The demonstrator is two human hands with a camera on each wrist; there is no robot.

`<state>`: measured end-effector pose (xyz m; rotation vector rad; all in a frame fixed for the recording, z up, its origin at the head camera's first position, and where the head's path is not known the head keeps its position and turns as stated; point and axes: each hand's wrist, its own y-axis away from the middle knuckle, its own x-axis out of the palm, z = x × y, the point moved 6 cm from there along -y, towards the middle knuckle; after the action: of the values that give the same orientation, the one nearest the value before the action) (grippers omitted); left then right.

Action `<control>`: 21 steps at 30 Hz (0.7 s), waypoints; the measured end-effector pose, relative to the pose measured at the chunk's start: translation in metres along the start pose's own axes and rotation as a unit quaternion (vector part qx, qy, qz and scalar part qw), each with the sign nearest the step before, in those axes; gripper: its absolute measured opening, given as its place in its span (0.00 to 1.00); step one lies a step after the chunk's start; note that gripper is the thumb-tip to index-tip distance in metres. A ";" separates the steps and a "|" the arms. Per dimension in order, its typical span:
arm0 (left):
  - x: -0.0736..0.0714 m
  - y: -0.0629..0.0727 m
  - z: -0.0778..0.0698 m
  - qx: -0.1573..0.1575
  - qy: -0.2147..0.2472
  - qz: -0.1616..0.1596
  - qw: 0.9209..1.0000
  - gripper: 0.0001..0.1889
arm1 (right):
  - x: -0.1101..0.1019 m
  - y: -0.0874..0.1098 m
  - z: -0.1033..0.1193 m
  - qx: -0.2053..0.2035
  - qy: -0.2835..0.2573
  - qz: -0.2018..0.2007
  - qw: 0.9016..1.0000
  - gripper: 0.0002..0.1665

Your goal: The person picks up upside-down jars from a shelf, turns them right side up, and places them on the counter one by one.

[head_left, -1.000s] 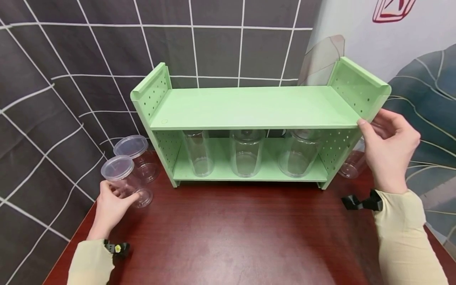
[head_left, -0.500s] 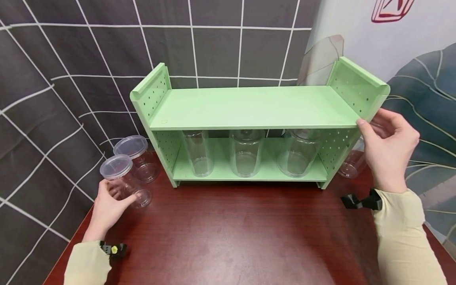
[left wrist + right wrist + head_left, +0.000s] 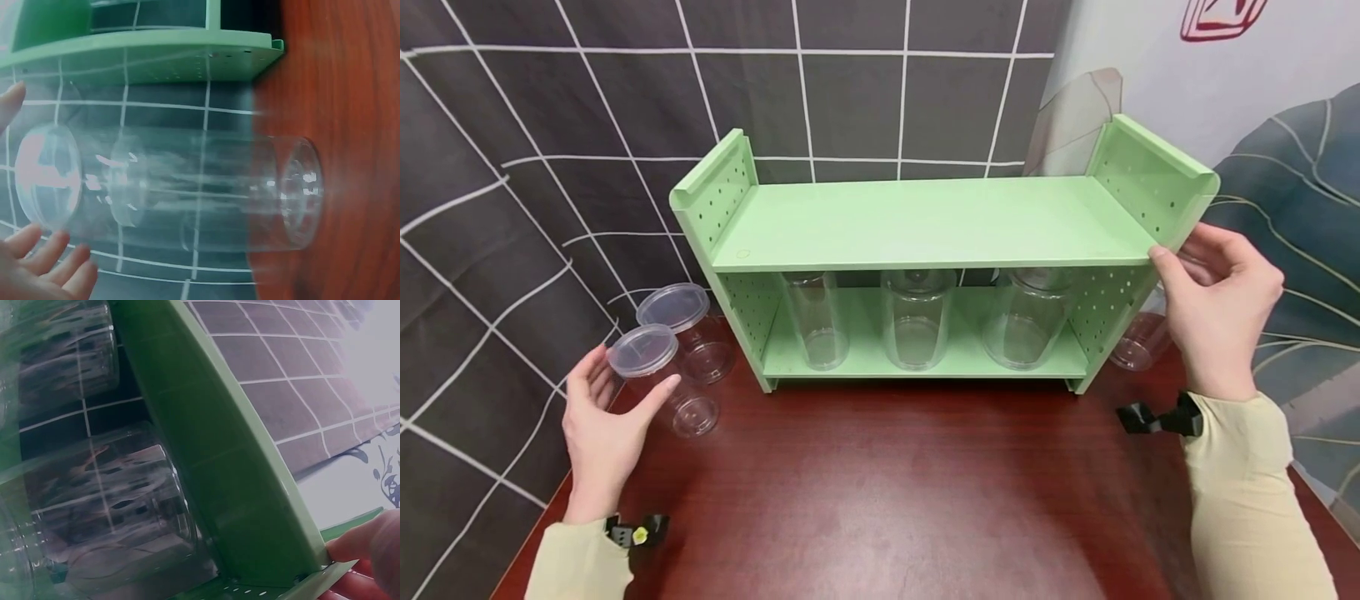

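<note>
My left hand [image 3: 602, 425] is spread around the upper part of a clear plastic jar [image 3: 694, 415] with a translucent lid [image 3: 643, 350]. In the left wrist view that jar [image 3: 200, 187] stands upright on the table, and the straightened fingers [image 3: 53, 265] are near its lid end. A second lidded jar [image 3: 707, 354] stands just behind it, left of the shelf. At the far side, my right hand [image 3: 1221, 308] grips the right side panel of the green two-tier shelf [image 3: 925, 221], thumb in front by the upper board's corner. The right wrist view shows finger and thumb pinching the panel edge.
On the lower tier stand three clear jars, a narrow one [image 3: 822, 333], a middle one [image 3: 917, 329] and a wide one [image 3: 1026, 329]. Another clear jar [image 3: 1138, 343] stands right of the shelf, partly behind my right hand. Dark gridded cloth [image 3: 865, 100] hangs behind the red-brown table [image 3: 887, 500].
My left hand has let go of the front jar's lower body, its fingers opening and rising toward the lid. The jar stays in place. My right hand keeps its grip on the shelf.
</note>
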<state>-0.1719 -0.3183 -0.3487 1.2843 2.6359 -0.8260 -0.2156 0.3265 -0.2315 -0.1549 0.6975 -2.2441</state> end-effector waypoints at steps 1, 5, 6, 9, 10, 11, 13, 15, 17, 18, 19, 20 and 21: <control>-0.001 0.000 -0.003 0.006 0.000 -0.009 1.000 0.46 | 0.000 0.000 0.000 0.000 -0.001 0.001 1.000 0.22; -0.005 -0.001 -0.011 0.018 -0.001 -0.041 0.999 0.46 | 0.000 0.000 0.000 -0.001 -0.002 0.002 1.000 0.22; -0.006 -0.001 -0.012 0.018 -0.003 -0.047 0.999 0.46 | 0.000 -0.001 0.000 0.000 -0.002 0.001 1.000 0.22; -0.009 -0.001 -0.018 0.025 -0.001 -0.066 0.997 0.44 | 0.000 -0.002 -0.002 0.000 -0.003 0.001 1.000 0.22; -0.010 0.000 -0.021 0.030 0.003 -0.072 0.997 0.44 | 0.000 -0.003 -0.003 -0.001 -0.002 0.001 1.000 0.22; -0.011 0.001 -0.025 0.035 0.008 -0.076 0.996 0.43 | 0.000 -0.003 -0.004 -0.001 -0.002 0.001 1.000 0.22; -0.012 0.003 -0.035 0.048 0.022 -0.083 0.995 0.42 | 0.000 -0.004 -0.007 -0.001 -0.002 0.001 1.000 0.22; -0.011 0.007 -0.050 0.061 0.034 -0.086 0.994 0.41 | -0.001 -0.005 -0.008 -0.001 -0.002 0.001 1.000 0.22; -0.011 0.012 -0.065 0.073 0.046 -0.088 0.992 0.40 | -0.002 -0.006 -0.009 0.001 0.001 0.002 1.000 0.22; -0.010 0.015 -0.072 0.080 0.051 -0.086 0.992 0.39 | -0.002 -0.006 -0.010 0.002 0.001 0.003 1.000 0.22; -0.010 0.017 -0.079 0.086 0.056 -0.084 0.991 0.39 | -0.002 -0.006 -0.010 0.004 0.001 0.003 1.000 0.22; -0.009 0.019 -0.084 0.092 0.061 -0.082 0.990 0.39 | -0.002 -0.006 -0.010 0.005 0.001 0.004 1.000 0.22; -0.008 0.021 -0.088 0.097 0.067 -0.080 0.990 0.39 | -0.002 -0.005 -0.010 0.006 0.003 0.004 1.000 0.23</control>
<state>-0.1379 -0.2686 -0.2802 1.2227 2.8558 -1.0808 -0.2206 0.3351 -0.2366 -0.1401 0.6863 -2.2420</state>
